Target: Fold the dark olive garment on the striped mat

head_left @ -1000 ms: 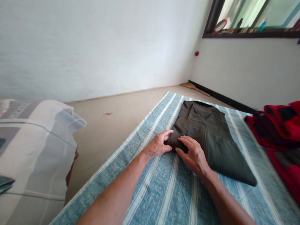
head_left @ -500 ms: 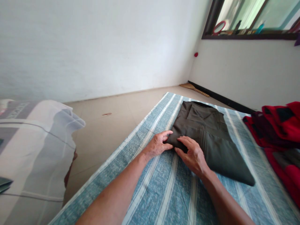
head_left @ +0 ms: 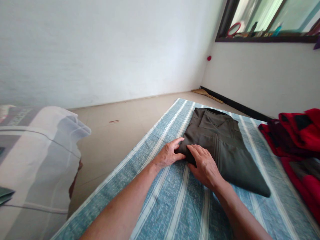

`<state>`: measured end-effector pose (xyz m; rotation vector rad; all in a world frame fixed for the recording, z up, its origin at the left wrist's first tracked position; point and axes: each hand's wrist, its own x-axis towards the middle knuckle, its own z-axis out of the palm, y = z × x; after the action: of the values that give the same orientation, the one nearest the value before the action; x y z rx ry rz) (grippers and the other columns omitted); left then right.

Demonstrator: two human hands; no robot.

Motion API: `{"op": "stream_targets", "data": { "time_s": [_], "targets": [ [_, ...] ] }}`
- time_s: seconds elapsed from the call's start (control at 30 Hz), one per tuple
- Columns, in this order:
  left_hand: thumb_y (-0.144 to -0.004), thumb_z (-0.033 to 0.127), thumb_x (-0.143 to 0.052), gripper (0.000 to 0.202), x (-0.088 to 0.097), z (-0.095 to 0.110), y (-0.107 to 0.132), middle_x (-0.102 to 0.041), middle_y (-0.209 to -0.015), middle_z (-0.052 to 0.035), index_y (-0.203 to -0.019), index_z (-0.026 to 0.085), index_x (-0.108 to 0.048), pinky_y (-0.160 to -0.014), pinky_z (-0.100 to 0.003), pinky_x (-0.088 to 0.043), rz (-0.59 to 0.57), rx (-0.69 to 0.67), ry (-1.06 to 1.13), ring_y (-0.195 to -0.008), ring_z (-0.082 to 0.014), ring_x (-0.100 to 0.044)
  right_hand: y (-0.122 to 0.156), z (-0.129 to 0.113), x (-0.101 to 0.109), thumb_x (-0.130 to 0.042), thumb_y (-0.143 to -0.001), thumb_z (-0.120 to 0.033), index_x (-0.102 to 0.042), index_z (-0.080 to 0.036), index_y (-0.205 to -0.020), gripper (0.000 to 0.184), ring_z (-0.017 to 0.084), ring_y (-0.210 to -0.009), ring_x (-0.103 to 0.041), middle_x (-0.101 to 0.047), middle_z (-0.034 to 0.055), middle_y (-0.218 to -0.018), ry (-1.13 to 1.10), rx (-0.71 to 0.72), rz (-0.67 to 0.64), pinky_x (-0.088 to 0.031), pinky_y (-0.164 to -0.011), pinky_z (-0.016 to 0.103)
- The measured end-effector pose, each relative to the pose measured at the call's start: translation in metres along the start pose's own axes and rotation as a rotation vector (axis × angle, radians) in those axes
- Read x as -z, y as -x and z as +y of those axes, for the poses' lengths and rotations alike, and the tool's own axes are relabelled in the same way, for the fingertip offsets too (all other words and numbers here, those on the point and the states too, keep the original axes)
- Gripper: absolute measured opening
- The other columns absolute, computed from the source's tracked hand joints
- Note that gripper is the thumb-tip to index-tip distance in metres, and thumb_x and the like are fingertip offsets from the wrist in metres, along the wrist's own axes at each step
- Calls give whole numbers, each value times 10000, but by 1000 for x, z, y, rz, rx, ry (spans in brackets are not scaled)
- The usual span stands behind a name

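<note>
A dark olive folded garment (head_left: 228,156) lies on a blue-and-white striped cloth (head_left: 150,186). At the garment's near left corner, my left hand (head_left: 170,154) has its thumb and fingers closed about the edge. My right hand (head_left: 203,165) rests just to the right, fingers stretched flat over the garment's top and thumb at its near edge. The thumb's tip is partly hidden, so I cannot tell whether it reaches under the fabric. A black opening shows at the garment's far end.
Red and dark folded clothes (head_left: 297,133) are stacked at the right. A white-and-grey draped cloth (head_left: 45,160) covers something at the left, with tiled floor (head_left: 105,143) between. Walls stand behind, and a window ledge (head_left: 265,38) holds a round mirror and bottles.
My right hand has shifted slightly left, its fingers now flatter over the garment near the corner. My left hand stays almost where it was.
</note>
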<state>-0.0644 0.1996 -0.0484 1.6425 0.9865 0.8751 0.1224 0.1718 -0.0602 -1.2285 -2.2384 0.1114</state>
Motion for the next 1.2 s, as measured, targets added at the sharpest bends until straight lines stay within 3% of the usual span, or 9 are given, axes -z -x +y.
{"op": "stream_targets", "data": {
  "time_s": [0.17, 0.4, 0.63, 0.87, 1.0, 1.2],
  "targets": [
    [-759, 226, -654, 634, 0, 1, -1, -687, -1010, -92, -1343, 108, -440, -867, -362, -470, 55, 29, 130, -928, -214, -634, -2, 2, 1, -556, -782, -194, -547, -192, -1260, 477, 291, -1155, -536, -612, 120, -1219, -125, -76, 55, -422, -979, 484],
    [-703, 132, -687, 751, -3, 3, -1, -557, -1316, -124, -1392, 174, -392, -963, -367, -431, 218, -52, 40, -1197, -246, -518, -14, 16, 19, -653, -730, -331, -611, -221, -1182, 468, 243, -1012, -620, -686, 29, -1086, -748, -505, 97, -463, -928, 412],
    [-742, 170, -631, 568, -7, -4, -5, -608, -1260, -91, -1298, 181, -513, -962, -390, -454, 221, -75, -170, -1158, -230, -560, -17, 27, 33, -758, -646, -351, -650, -214, -1114, 500, 216, -927, -650, -718, 14, -1007, -1269, -681, 129, -499, -848, 342],
    [-755, 227, -618, 509, -9, -2, -9, -635, -1218, -105, -1252, 151, -544, -954, -401, -467, 218, -27, -250, -1120, -231, -587, -18, 44, 35, -801, -590, -325, -682, -215, -998, 439, 232, -818, -688, -741, 13, -836, -1450, -787, 243, -553, -761, 377],
    [-759, 257, -631, 504, -15, 7, -24, -629, -1226, -113, -1245, 152, -552, -917, -385, -494, 240, 9, -241, -1107, -239, -598, -17, 56, 34, -801, -582, -322, -681, -221, -932, 383, 242, -817, -696, -741, 16, -793, -1481, -797, 281, -573, -722, 373],
    [-706, 410, -729, 775, -44, 28, -66, -482, -1368, -196, -1336, 56, -447, -1058, -421, -365, 358, -56, -336, -1255, -297, -461, -16, 60, 34, -773, -633, -313, -667, -235, -913, 310, 244, -865, -694, -740, 12, -838, -1530, -807, 257, -580, -732, 369]
  ]
}}
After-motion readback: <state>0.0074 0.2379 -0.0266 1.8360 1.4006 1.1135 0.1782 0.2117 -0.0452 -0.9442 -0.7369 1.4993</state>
